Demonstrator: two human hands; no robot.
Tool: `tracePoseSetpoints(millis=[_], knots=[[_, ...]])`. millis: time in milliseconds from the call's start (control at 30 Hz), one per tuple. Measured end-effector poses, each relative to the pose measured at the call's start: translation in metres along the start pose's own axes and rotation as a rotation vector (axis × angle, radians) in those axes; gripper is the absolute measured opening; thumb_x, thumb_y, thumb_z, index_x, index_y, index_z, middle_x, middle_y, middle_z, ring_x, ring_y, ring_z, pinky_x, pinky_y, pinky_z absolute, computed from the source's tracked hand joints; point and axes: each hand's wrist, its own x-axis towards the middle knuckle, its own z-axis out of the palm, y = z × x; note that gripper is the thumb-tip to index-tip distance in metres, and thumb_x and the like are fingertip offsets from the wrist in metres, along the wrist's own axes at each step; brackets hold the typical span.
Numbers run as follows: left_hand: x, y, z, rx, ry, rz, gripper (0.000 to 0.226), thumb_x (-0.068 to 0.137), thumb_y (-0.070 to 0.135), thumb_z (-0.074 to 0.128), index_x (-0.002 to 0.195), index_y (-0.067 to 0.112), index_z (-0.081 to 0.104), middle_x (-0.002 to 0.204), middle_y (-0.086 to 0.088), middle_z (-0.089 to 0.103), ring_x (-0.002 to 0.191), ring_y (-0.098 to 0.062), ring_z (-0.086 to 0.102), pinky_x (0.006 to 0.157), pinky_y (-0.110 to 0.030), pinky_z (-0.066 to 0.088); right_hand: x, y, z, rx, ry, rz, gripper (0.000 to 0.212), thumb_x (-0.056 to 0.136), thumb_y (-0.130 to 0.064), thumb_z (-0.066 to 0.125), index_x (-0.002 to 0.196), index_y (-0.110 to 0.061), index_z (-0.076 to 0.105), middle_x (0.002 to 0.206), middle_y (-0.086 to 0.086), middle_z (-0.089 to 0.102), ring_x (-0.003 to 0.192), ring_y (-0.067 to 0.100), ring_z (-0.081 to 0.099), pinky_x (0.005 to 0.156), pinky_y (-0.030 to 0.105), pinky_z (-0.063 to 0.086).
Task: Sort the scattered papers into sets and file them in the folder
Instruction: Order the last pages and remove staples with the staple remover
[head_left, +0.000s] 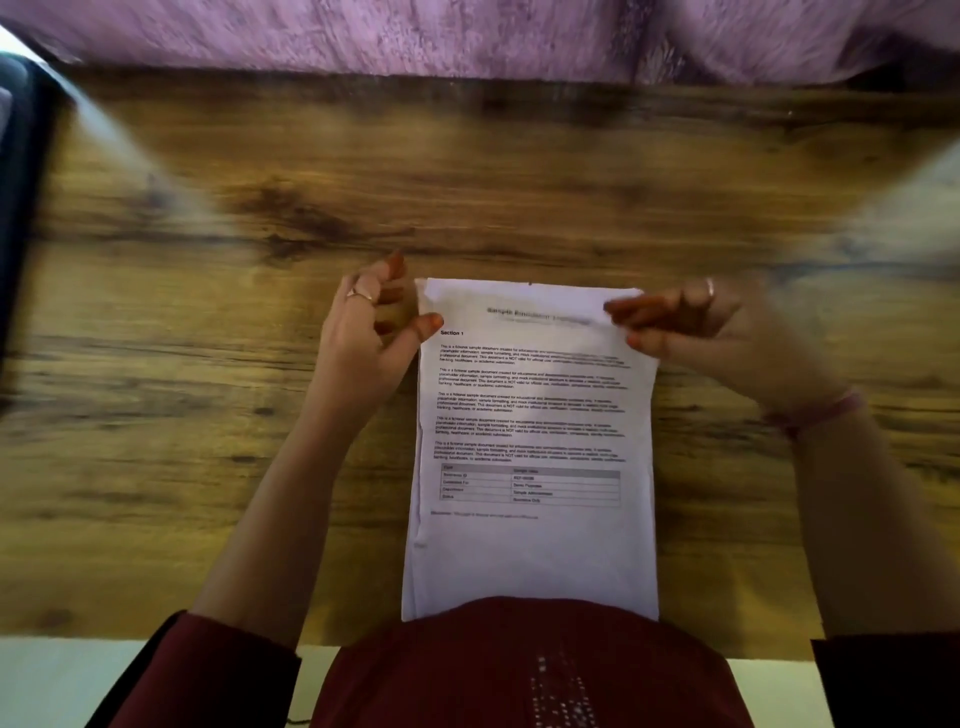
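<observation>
A stack of white printed papers (532, 551) lies lengthwise on the wooden table (208, 415), right in front of me. The top sheet carries a blurred title, "Section 1", paragraphs and a small grey table. My left hand (371, 332) sits at the stack's upper left corner, thumb touching the paper edge, fingers curled beside it. My right hand (696, 332) is at the upper right corner, its fingertips lying over the sheet's top edge. Both hands are motion-blurred. No folder is clearly in view.
Blurred white sheets lie at the far left (119, 150) and far right (914, 208) of the table. A dark object (18, 208) stands at the left edge. Purple fabric (467, 36) runs along the far side. My dark red clothing (519, 670) covers the stack's near end.
</observation>
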Motion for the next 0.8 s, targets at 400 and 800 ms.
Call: tracePoseSetpoints(millis=[400,800], knots=[[-0.059,-0.006,-0.016,-0.239,-0.295,0.541,0.018,0.083,0.002,0.064,0.100,0.007,0.069,0.103,-0.010,0.070,0.101,-0.016,0.069,0.091,-0.036,0.055,0.008,0.012,-0.001,0.006,-0.177,0.158,0.028,0.077,-0.044,0.074,0.103,-0.033,0.071,0.106,-0.006,0.072,0.100,0.014,0.067,0.082,0.025,0.057],[-0.072,-0.014,-0.019,-0.256,-0.298,0.500,0.016,0.091,0.019,0.059,0.102,0.010,0.068,0.106,-0.003,0.072,0.101,-0.013,0.068,0.088,-0.035,0.056,0.044,0.021,0.000,-0.695,0.202,0.048,0.022,0.082,-0.023,0.074,0.101,-0.014,0.073,0.094,0.003,0.069,0.077,0.011,0.056,0.070,0.023,0.041]])
